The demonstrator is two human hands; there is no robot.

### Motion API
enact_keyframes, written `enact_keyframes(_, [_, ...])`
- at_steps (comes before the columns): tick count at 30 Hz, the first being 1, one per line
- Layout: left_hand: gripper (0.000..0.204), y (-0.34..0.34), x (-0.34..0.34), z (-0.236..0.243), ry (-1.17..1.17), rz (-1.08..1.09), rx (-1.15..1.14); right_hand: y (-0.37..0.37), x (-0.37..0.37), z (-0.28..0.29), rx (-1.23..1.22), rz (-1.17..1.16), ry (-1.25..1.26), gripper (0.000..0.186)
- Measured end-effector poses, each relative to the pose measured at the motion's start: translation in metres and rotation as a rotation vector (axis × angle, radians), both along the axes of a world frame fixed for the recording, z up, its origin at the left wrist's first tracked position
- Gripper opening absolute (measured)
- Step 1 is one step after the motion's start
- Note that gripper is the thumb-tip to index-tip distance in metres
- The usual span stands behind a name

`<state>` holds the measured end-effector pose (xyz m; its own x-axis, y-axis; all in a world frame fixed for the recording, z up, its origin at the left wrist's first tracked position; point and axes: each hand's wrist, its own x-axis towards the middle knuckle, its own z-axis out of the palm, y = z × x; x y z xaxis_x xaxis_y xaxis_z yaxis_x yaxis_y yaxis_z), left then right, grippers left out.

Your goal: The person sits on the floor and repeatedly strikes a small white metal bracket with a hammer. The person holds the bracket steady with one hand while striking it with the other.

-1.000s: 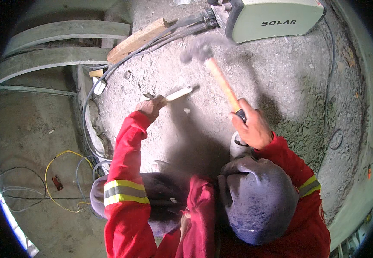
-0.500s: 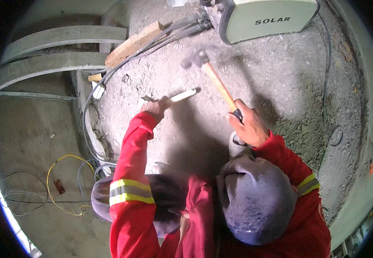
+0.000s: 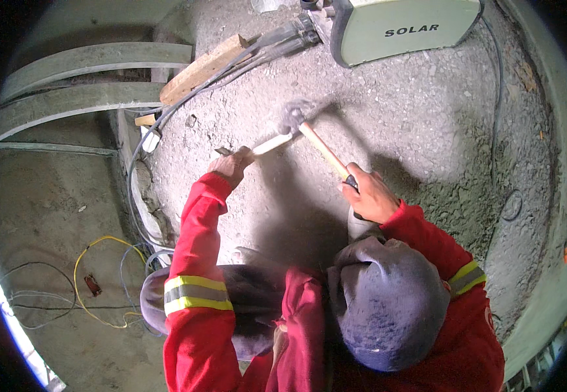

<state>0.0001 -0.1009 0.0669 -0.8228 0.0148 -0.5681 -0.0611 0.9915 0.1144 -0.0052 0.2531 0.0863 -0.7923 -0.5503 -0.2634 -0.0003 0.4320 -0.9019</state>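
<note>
A: What do the hands hold?

B: The bare left hand (image 3: 231, 166) has its grip closed around a slim, pale, rod-shaped tool (image 3: 272, 144). The rod runs forward and right of that grip; what looks like its flat grey end juts out on the other side. The bare right hand (image 3: 372, 195) has its grip wrapped on the black end of an orange-tan-handled hammer with a grey head (image 3: 323, 149). The handle slants forward and left of that grip, bringing the blurred head to the rod's far end. Whether they touch, I cannot tell.

A: Farther out?

B: Ahead of the left grip, a long light-brown wooden block (image 3: 202, 70) lies beside thick dark-grey cables (image 3: 289, 40). Well ahead of the right grip stands a pale green, box-shaped machine (image 3: 404, 29).

A: What could go wrong?

B: In my judgement, the hammer could glance onto the left fingers if it meets that narrow end off-centre, or if the rod tilts.

A: What differs from half a second ago?

B: The hammer head showed farther ahead, apart from the rod; now that gap has closed in this view.
</note>
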Motion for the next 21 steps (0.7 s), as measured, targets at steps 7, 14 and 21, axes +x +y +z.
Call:
enact_keyframes(7, [0.026,0.026,-0.013,-0.009,0.031,-0.043,0.03,0.006,-0.014,0.057,-0.186,-0.297,0.13,0.023])
enact_keyframes(14, [0.026,0.035,-0.023,0.008,0.008,-0.089,0.0,0.015,0.018,-0.037,0.104,-0.004,0.039,0.026])
enact_keyframes(21, [0.025,0.028,-0.019,-0.005,0.006,-0.104,-0.023,0.014,-0.014,0.061,-0.072,-0.188,0.059,0.022])
